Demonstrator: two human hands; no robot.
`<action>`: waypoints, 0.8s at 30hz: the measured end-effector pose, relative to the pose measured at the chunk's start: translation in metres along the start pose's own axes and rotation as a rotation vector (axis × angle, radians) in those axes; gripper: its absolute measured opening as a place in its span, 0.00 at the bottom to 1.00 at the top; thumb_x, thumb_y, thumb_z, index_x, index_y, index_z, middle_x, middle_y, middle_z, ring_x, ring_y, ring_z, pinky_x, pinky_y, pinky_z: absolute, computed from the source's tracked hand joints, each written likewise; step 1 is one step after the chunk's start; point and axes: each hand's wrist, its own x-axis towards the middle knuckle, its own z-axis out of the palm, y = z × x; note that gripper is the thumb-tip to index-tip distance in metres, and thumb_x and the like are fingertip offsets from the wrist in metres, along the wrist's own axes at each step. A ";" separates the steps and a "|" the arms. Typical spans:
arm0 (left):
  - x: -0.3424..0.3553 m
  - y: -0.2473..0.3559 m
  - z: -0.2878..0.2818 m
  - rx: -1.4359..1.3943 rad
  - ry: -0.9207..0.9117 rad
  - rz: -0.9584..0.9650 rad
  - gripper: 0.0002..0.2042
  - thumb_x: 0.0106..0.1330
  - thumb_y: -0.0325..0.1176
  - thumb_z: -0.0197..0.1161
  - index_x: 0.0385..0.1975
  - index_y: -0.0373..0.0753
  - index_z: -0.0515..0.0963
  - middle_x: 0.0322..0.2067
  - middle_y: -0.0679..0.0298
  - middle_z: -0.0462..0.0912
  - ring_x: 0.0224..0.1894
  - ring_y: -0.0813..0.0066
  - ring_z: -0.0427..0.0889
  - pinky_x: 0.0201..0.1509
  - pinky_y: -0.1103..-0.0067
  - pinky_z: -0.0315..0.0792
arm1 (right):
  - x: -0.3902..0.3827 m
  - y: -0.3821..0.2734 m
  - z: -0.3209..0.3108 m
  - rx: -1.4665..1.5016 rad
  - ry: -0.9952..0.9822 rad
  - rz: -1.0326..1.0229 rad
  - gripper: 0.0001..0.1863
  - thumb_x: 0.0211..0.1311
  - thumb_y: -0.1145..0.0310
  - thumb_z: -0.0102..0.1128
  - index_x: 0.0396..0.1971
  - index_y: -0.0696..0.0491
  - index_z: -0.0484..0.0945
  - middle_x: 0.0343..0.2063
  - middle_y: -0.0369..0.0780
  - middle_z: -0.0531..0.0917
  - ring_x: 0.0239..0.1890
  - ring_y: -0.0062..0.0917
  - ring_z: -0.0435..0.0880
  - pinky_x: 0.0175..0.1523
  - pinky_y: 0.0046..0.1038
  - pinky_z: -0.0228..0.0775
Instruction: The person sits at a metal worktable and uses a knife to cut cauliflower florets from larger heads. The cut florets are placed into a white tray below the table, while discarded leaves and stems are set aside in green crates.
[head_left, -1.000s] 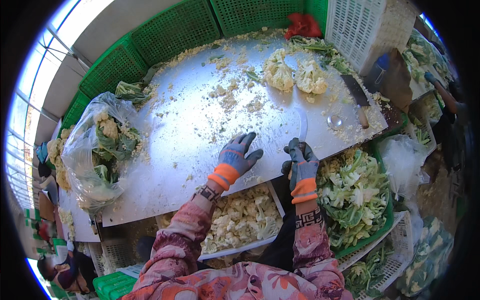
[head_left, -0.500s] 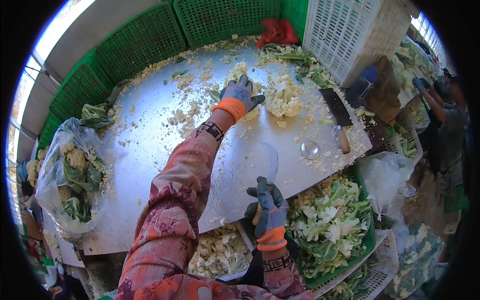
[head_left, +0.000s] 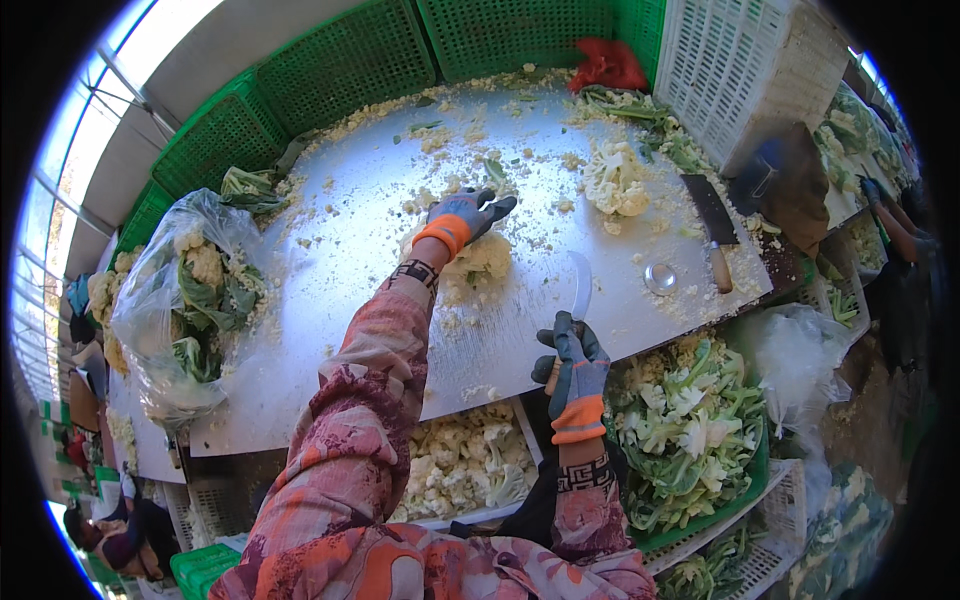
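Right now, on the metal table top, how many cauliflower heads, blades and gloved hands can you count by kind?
Whole white cauliflower heads: 2, one under the grey-and-orange gloved left hand at, one lying free at.
Blades: 2, a curved knife in the gloved right hand, and a dark flat cleaver.
Gloved hands: 2.
Total: 6.

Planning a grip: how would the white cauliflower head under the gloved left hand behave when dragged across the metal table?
The white cauliflower head looks lumpy, so probably slides rather than rolls. Crumbs strewn on the metal table suggest florets break off easily.
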 end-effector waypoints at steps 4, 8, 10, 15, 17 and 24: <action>-0.045 -0.025 -0.016 0.318 -0.147 0.340 0.42 0.49 0.68 0.59 0.64 0.54 0.61 0.66 0.53 0.54 0.68 0.50 0.51 0.69 0.54 0.46 | 0.002 0.022 0.002 0.000 -0.031 0.006 0.11 0.60 0.63 0.61 0.36 0.54 0.76 0.25 0.38 0.81 0.08 0.17 0.69 0.12 0.20 0.59; -0.079 -0.039 -0.024 0.614 -0.140 0.335 0.47 0.43 0.57 0.70 0.66 0.57 0.55 0.65 0.54 0.56 0.65 0.47 0.58 0.65 0.56 0.58 | -0.001 0.030 0.003 -0.059 -0.104 -0.020 0.11 0.60 0.67 0.60 0.40 0.56 0.76 0.25 0.40 0.80 0.08 0.18 0.69 0.13 0.23 0.61; -0.092 -0.038 -0.025 0.529 -0.156 0.166 0.45 0.44 0.54 0.70 0.65 0.56 0.56 0.64 0.55 0.59 0.62 0.48 0.63 0.62 0.60 0.63 | 0.000 0.036 -0.002 -0.036 -0.134 -0.044 0.10 0.60 0.68 0.59 0.40 0.55 0.77 0.26 0.39 0.80 0.09 0.19 0.70 0.13 0.23 0.62; -0.140 -0.088 -0.025 0.089 0.016 -0.165 0.35 0.49 0.54 0.67 0.58 0.48 0.68 0.47 0.54 0.79 0.49 0.58 0.78 0.53 0.69 0.70 | -0.011 0.055 0.006 -0.192 -0.210 -0.052 0.09 0.59 0.67 0.61 0.37 0.54 0.77 0.23 0.36 0.79 0.11 0.18 0.70 0.15 0.23 0.62; -0.163 -0.103 -0.026 -0.042 0.094 -0.306 0.33 0.50 0.56 0.66 0.55 0.45 0.72 0.43 0.55 0.82 0.46 0.61 0.80 0.51 0.71 0.70 | -0.016 0.072 0.010 -0.242 -0.277 -0.084 0.09 0.59 0.66 0.62 0.37 0.53 0.77 0.21 0.35 0.78 0.12 0.17 0.70 0.16 0.23 0.61; -0.210 -0.125 -0.017 -0.615 0.431 -0.433 0.33 0.53 0.59 0.64 0.49 0.36 0.76 0.37 0.58 0.82 0.39 0.71 0.79 0.45 0.76 0.72 | -0.064 0.121 0.060 -0.788 -0.424 -0.189 0.18 0.60 0.54 0.56 0.40 0.53 0.75 0.26 0.44 0.82 0.24 0.34 0.81 0.31 0.33 0.71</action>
